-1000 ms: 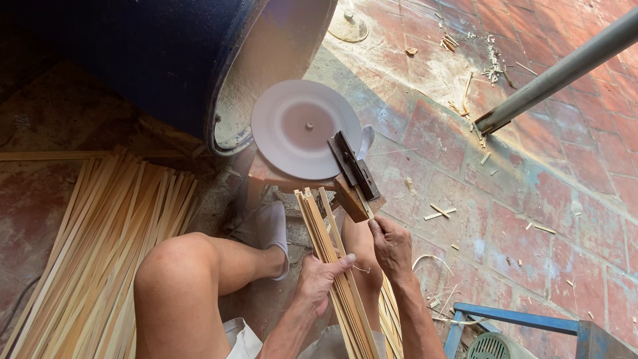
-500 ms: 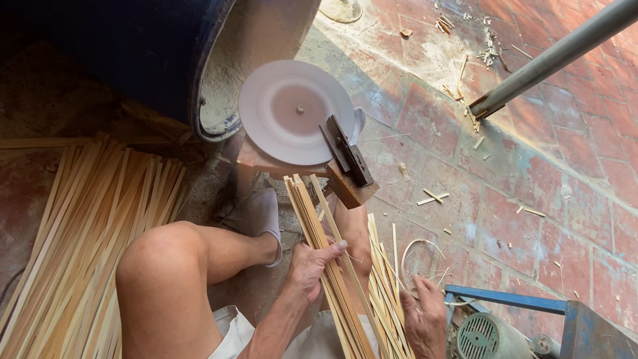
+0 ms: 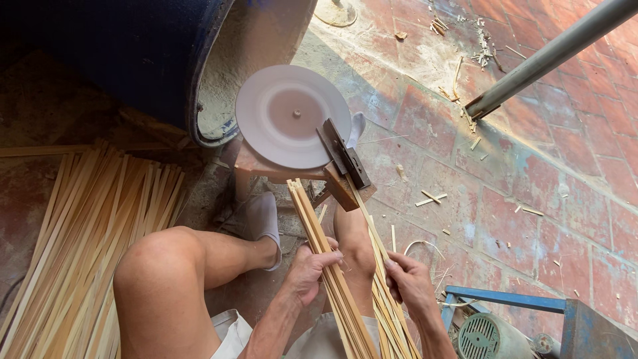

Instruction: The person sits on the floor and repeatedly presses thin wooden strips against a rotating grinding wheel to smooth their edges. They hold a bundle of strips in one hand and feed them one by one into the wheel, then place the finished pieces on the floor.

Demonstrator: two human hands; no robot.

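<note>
My left hand [image 3: 311,270] grips a bundle of thin bamboo strips [image 3: 318,236] that slants up toward a small stand. My right hand [image 3: 409,282] rests on another sheaf of strips [image 3: 392,319] lying over my right leg, fingers curled on them. Just beyond the strip tips a round pale grinding disc [image 3: 292,114] sits on a low stool, with a dark metal and wood guide block [image 3: 344,163] at its right edge.
A big pile of split bamboo strips [image 3: 73,246] lies on the floor at left. A dark blue barrel [image 3: 133,60] stands behind the disc. A grey metal pipe [image 3: 551,53] crosses top right. A blue-framed motor [image 3: 505,329] sits at bottom right on the brick floor.
My right hand has come back up from the floor at lower right onto the strips over my leg. The left hand still holds the bundle, and the view has shifted slightly.
</note>
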